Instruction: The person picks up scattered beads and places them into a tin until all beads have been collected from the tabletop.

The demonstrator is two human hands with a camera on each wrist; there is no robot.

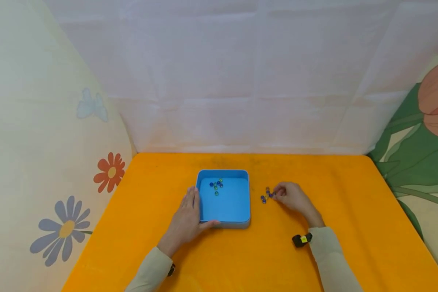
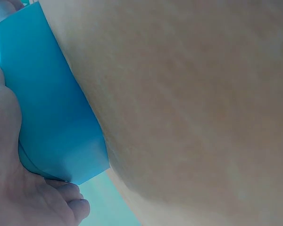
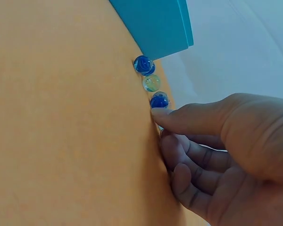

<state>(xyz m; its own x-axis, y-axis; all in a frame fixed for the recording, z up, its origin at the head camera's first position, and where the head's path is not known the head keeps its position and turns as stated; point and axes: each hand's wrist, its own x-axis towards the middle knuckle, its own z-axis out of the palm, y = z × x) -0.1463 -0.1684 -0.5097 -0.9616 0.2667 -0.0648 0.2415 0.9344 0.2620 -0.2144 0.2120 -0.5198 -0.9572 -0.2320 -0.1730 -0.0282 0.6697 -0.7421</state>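
Observation:
The left hand lies against a square blue box, its straight fingers along the left wall and its thumb across the near rim. In the left wrist view the box's blue wall shows beside the hand. Several blue and green glass marbles sit inside the box toward the back. To the right of the box, the right hand pinches at a marble with thumb and forefinger, low over the table. That marble is mostly hidden by the fingertips. More marbles lie on the table right beside those fingertips.
An orange cloth covers the table. Behind it hangs a white sheet. Printed panels with flowers stand on both sides. A black strap device is worn at the right wrist.

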